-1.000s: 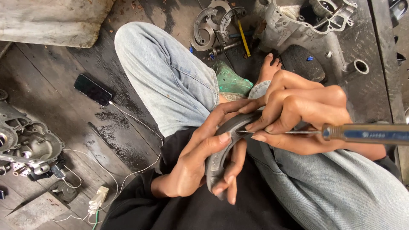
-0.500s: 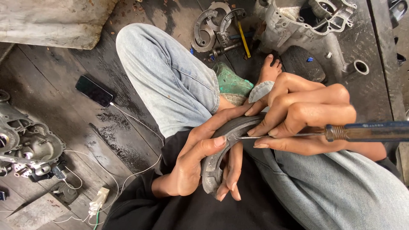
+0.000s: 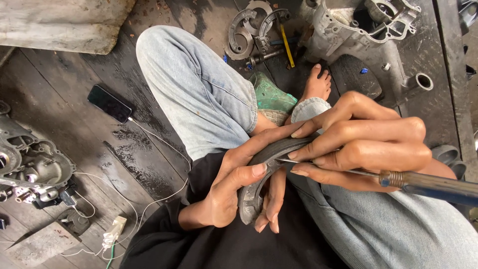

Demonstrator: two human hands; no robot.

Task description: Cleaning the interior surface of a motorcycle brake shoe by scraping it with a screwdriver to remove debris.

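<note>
Little is seen moved since earlier: curved brake shoe (image 3: 256,192), judged stiff, heavy and greasy, is kept clamped at its ends over the lap by the left hand (image 3: 226,197), while the right hand (image 3: 363,144), at 3 o'clock, is closed on a screwdriver (image 3: 423,184) laid against its rim.

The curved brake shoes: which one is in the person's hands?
The dark curved brake shoe over the lap, gripped by the left hand, while the right hand works a screwdriver on it. The two other shoes lie on the floor.
</note>
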